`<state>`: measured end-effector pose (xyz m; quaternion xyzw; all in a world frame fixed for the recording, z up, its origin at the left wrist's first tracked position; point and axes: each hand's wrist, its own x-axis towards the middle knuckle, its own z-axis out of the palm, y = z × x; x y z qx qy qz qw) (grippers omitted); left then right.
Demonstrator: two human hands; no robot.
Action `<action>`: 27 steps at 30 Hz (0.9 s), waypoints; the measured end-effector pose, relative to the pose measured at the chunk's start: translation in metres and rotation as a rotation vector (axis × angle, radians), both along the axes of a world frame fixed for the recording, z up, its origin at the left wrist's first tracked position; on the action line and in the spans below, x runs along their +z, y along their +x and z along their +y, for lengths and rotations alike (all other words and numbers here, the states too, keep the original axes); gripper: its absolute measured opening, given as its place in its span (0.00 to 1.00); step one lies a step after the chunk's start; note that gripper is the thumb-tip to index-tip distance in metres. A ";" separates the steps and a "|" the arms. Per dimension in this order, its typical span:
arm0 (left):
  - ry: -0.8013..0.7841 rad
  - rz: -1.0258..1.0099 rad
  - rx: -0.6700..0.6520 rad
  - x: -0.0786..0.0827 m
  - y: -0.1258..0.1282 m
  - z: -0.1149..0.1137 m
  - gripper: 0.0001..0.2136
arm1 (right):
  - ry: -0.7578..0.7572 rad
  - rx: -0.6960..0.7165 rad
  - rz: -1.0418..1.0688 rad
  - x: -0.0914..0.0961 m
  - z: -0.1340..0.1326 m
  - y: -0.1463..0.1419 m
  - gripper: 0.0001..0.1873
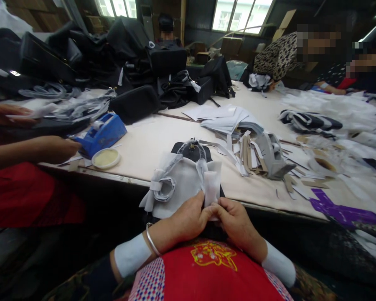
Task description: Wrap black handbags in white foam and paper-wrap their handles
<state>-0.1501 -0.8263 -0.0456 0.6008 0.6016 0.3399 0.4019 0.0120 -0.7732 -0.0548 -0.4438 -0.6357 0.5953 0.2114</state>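
Note:
A black bag (182, 149) leans against the table's front edge before me, its front covered by a white wrapping sheet (188, 177). Its handle (184, 146) is wrapped in thin pale material, and a wrapped strap coil (164, 190) hangs on the left side. At the bag's right side, my left hand (191, 215) and my right hand (240, 223) meet, fingertips pinched on the lower end of a folded white wrapping strip (211, 187). Both hands are closed. My fingers hide the strip's bottom end and part of the bag.
Left stand a blue tape dispenser (105, 133) and a round dish (106, 159); a co-worker's arm (34, 151) reaches in there. Black bags (136, 104) pile up behind. Right lie white sheets (228, 117), a grey tape dispenser (272, 156), cardboard strips (250, 154) and purple tape (341, 209).

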 end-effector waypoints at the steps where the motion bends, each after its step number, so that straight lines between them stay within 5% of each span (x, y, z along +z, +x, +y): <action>1: -0.001 0.002 0.004 -0.001 0.000 -0.001 0.12 | -0.025 0.013 0.000 0.001 0.001 0.000 0.20; 7: 0.022 -0.077 0.081 -0.003 0.004 -0.002 0.11 | -0.143 0.211 -0.036 0.013 0.015 0.009 0.25; 12: 0.070 -0.047 0.153 -0.001 0.008 0.000 0.10 | 0.282 0.157 -0.272 0.024 0.036 0.008 0.21; 19: 0.099 0.132 0.061 0.001 0.010 0.002 0.16 | 0.117 -0.005 -0.175 0.030 0.040 -0.029 0.49; 27: -0.026 0.171 0.136 -0.001 0.011 0.002 0.14 | -0.046 -0.244 0.094 0.002 0.033 -0.040 0.24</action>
